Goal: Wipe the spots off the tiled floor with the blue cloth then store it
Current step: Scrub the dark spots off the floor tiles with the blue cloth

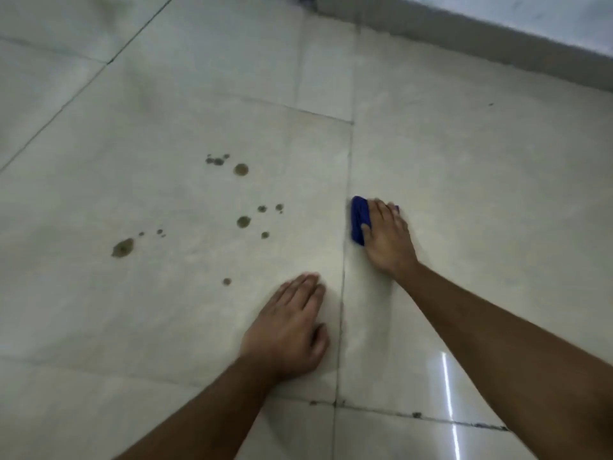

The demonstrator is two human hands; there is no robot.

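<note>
- Under the right hand (pixel 386 239), flat on the tiled floor (pixel 464 180), lies the blue cloth (pixel 360 219); the palm and fingers press down on it, so this grip is a flat hold on the cloth and not a pinch.
- Only the cloth's left edge and a sliver past the fingertips show; the rest is hidden beneath the hand.
- Just left of that grip runs a grout line (pixel 346 227), and the cloth sits right beside it, on the right-hand tile.
- Nearer the body and left of the grout line, the left hand (pixel 292 330) rests spread on the floor, fingers flat and holding nothing; it looks like a prop for the person's weight.
- Well to the left of the cloth, across the grout line, the brown spots (pixel 243 221) are scattered over the neighbouring tile: a cluster farther away, several in the middle, one larger blot (pixel 122 248) farthest left, and a lone dot close to the left hand's fingertips.
- By my reading the wiping step is in hand but barely begun on this patch, since none of these spots is covered or smeared.
- Next, the cloth likely needs sliding leftward over the grout line with steady downward pressure, taking the nearest spots first.
- Storing comes later; no place for it is in view.
</note>
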